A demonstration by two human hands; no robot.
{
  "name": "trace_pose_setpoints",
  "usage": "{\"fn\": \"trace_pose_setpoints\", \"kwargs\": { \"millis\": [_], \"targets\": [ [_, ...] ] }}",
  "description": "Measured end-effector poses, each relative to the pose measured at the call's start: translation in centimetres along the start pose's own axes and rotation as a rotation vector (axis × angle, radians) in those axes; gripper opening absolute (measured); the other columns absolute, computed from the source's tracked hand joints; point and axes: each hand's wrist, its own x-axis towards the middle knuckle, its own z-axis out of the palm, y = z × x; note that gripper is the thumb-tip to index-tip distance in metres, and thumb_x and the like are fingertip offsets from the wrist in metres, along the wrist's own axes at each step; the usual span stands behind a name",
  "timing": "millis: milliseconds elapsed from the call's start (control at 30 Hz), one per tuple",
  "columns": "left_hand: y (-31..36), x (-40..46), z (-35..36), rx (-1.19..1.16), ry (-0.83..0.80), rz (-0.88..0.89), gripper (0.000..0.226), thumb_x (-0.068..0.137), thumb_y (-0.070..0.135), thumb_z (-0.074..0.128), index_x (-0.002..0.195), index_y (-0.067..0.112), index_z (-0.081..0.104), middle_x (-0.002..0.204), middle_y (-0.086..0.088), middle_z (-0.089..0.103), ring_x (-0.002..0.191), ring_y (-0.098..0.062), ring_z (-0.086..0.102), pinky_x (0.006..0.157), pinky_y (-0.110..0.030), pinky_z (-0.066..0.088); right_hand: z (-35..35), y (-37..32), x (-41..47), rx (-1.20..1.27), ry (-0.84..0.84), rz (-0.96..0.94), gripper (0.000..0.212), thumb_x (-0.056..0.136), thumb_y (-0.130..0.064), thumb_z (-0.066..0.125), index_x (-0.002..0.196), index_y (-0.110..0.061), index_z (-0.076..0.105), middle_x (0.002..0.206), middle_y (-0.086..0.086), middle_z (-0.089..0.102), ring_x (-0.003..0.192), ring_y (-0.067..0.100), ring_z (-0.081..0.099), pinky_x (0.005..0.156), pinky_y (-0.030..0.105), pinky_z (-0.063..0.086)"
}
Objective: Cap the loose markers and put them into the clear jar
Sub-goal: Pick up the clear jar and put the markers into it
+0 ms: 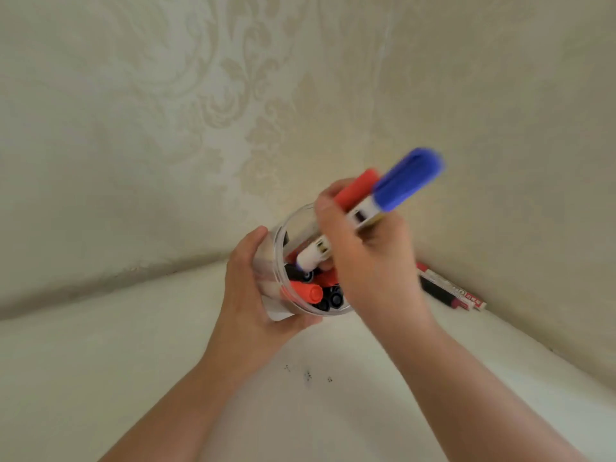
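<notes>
Small dark specks [308,375] on the white tabletop [100,378], nearest the viewer, between the two forearms.

Left hand [248,295]: grip closed round the clear jar [266,278], thumb up the jar's 9 o'clock side, fingers wrapped beneath. Jar tilted, mouth facing the viewer. Inside: a red-capped marker [305,292] low at 6 o'clock, and black marker ends [333,300] just beside it.

Right hand [370,258]: at the jar's 3 o'clock, overlapping its rim. Grip closed on two capped markers held together, the blue-capped marker [408,180] and the red-capped one [358,188]. Caps point up toward 1 o'clock, motion-blurred. A white barrel end [310,256] reaches down inside the jar mouth.

Farther, at 3 o'clock of the right hand: more markers [446,290] lying on the tabletop against the patterned wall [233,95].
</notes>
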Motion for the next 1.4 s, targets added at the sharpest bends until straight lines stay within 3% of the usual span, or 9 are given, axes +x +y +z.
{"fn": "trace_pose_setpoints", "kwargs": {
  "millis": [267,467,533,633,800,967,1100,1267,1400],
  "targets": [
    [0.1,0.1,-0.3,0.01,0.072,-0.038,0.111,0.049,0.025,0.089,0.129,0.048,0.015,0.139,0.011,0.032,0.127,-0.004,0.036,0.104,-0.028,0.037,-0.6,-1.3,0.8,-0.055,0.182,-0.099,0.042,0.06,-0.033,0.08,0.079,-0.03,0.043,0.061,-0.005,0.041,0.051,0.012,0.052,0.05,0.023,0.045],
    [0.0,-0.1,-0.2,0.036,0.024,-0.016,0.108,0.049,0.033,0.086,0.134,0.038,0.019,0.139,0.01,0.032,0.129,-0.01,0.036,0.101,-0.02,0.037,0.5,0.4,0.1,-0.113,-0.183,0.118,0.029,0.062,-0.045,0.074,0.073,-0.023,0.058,0.058,-0.012,0.06,0.053,0.0,0.058,0.051,0.013,0.045],
    [0.0,-0.1,-0.3,0.048,0.024,-0.001,0.109,0.049,0.036,0.085,0.134,0.038,0.018,0.14,0.009,0.03,0.13,-0.012,0.035,0.104,-0.028,0.037,-0.3,0.2,0.4,-0.086,-0.075,0.049,0.044,0.053,-0.057,0.069,0.083,-0.027,0.058,0.072,-0.01,0.064,0.063,0.0,0.06,0.057,0.012,0.047],
    [0.0,0.0,-0.4,0.046,0.029,0.022,0.105,0.049,0.043,0.081,0.133,0.039,0.019,0.14,0.006,0.031,0.129,-0.015,0.036,0.104,-0.038,0.039,-1.0,0.0,0.8,-0.11,0.103,-0.145,0.024,0.071,-0.042,0.068,0.074,-0.023,0.053,0.061,-0.012,0.054,0.054,-0.001,0.05,0.053,0.01,0.038],
    [0.2,-0.2,-0.3,0.063,0.012,0.057,0.104,0.052,0.048,0.079,0.134,0.039,0.016,0.142,0.002,0.031,0.129,-0.019,0.037,0.103,-0.04,0.04,0.0,1.5,-0.4,-0.39,-0.176,-0.123,0.014,0.09,-0.029,0.048,0.08,-0.021,0.054,0.063,-0.003,0.063,0.064,0.013,0.063,0.061,0.037,0.052],
    [0.4,-0.5,0.3,0.121,-0.046,0.148,0.107,0.054,0.039,0.085,0.137,0.031,0.018,0.143,0.001,0.031,0.13,-0.022,0.036,0.103,-0.042,0.039,1.0,2.1,0.4,-0.715,0.303,-0.538,0.021,0.082,-0.021,0.048,0.066,-0.012,0.057,0.043,-0.007,0.042,0.037,0.012,0.039,0.033,0.027,0.03],
    [0.5,-0.5,0.3,0.076,-0.069,0.112,0.107,0.052,0.041,0.084,0.136,0.034,0.018,0.142,0.004,0.033,0.129,-0.021,0.038,0.101,-0.044,0.041,1.3,2.5,1.2,-0.836,0.372,-0.752,0.023,0.086,-0.017,0.049,0.067,-0.01,0.06,0.048,-0.003,0.044,0.042,0.015,0.037,0.041,0.031,0.031],
    [-0.5,0.0,-0.5,-0.046,-0.051,0.018,0.107,0.049,0.043,0.084,0.134,0.033,0.021,0.14,0.004,0.035,0.127,-0.017,0.041,0.101,-0.046,0.04,-3.9,3.7,1.6,-0.422,0.224,-0.249,0.013,0.088,-0.028,0.045,0.079,-0.024,0.053,0.053,-0.009,0.044,0.052,0.013,0.042,0.056,0.044,0.049],
    [-0.2,0.0,-0.5,-0.052,-0.03,-0.026,0.105,0.047,0.049,0.079,0.132,0.041,0.018,0.141,0.009,0.035,0.129,-0.01,0.039,0.104,-0.042,0.038,-9.3,10.0,3.5,-0.902,0.021,0.255,0.015,0.086,-0.025,0.05,0.096,-0.018,0.058,0.079,-0.002,0.059,0.081,0.018,0.057,0.073,0.038,0.048]
  ]
}}
